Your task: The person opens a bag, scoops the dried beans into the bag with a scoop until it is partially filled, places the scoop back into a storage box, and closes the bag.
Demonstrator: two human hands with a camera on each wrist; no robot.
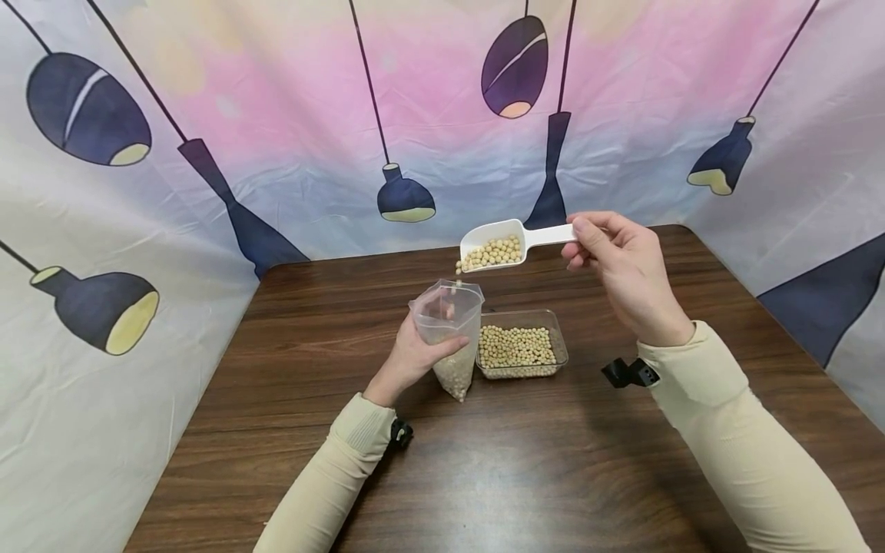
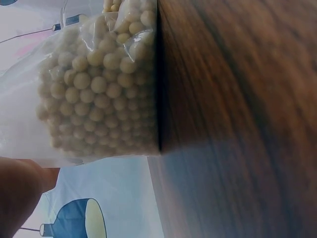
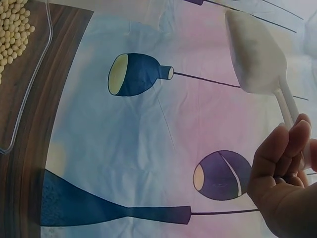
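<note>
My right hand [image 1: 625, 265] pinches the handle of a white scoop [image 1: 492, 232], tilted to the left and loaded with pale round soybeans [image 1: 498, 252]. A few beans drop from its lip toward the mouth of a clear plastic bag [image 1: 456, 361]. Around the upper part of that bag my left hand [image 1: 418, 349] curls, with the thumb in front. Beans fill the lower part of the bag [image 2: 94, 94], which meets the table in the left wrist view. From the right wrist, the underside of the scoop [image 3: 257, 54] shows and its contents are hidden.
A clear rectangular container [image 1: 522, 372] of soybeans stands just right of the bag on the dark wooden table [image 1: 311, 322]. Behind the table hangs a cloth backdrop [image 1: 297, 100] printed with lamps. Each wrist bears a small black device.
</note>
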